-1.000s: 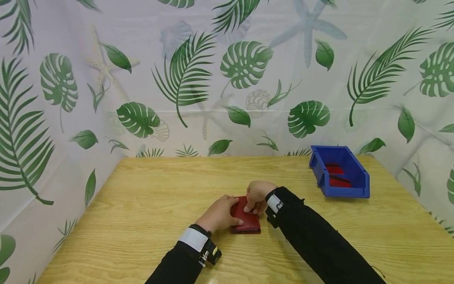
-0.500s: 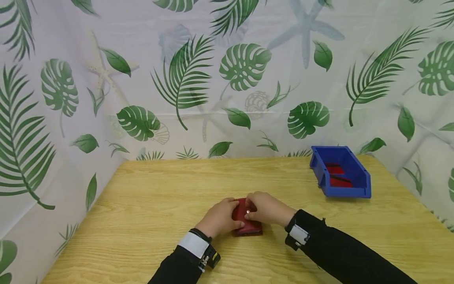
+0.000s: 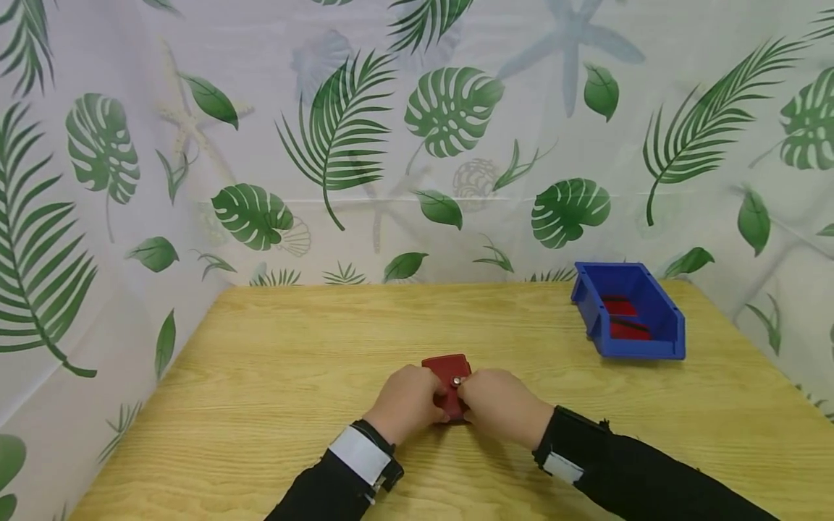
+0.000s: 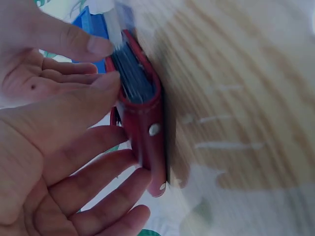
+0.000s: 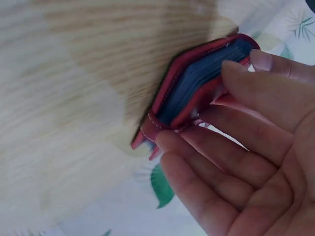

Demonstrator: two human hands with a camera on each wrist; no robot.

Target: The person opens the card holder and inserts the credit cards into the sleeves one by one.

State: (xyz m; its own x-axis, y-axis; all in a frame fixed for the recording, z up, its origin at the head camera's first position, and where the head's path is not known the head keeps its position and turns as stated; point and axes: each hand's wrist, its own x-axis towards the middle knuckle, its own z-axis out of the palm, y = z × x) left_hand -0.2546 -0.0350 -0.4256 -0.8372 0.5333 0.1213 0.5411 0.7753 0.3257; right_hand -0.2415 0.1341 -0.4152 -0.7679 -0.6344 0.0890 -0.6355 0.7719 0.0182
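Observation:
A red leather card holder (image 3: 448, 367) lies on the wooden table between both hands. Its cover bears a round metal snap (image 3: 457, 381), and stitching runs along the edge. A stack of bluish clear sleeves (image 5: 197, 73) shows inside it in the right wrist view. My left hand (image 3: 405, 401) grips the left side, thumb at the near edge and fingers against the riveted spine (image 4: 142, 123). On the opposite side my right hand (image 3: 502, 405) pinches the edge beside the snap, its thumb by the sleeves. The hands partly cover the holder in the head view.
A blue plastic bin (image 3: 648, 349) stands at the back right of the table. Red pieces with dark strips (image 3: 629, 330) lie inside it. A leaf-patterned cloth (image 3: 365, 145) hangs behind the table (image 3: 293, 347) and along both sides.
My right hand has come from the top of the card holder to its right edge, uncovering the snap. The right forearm has swung lower and to the right. My left hand stays at the left side.

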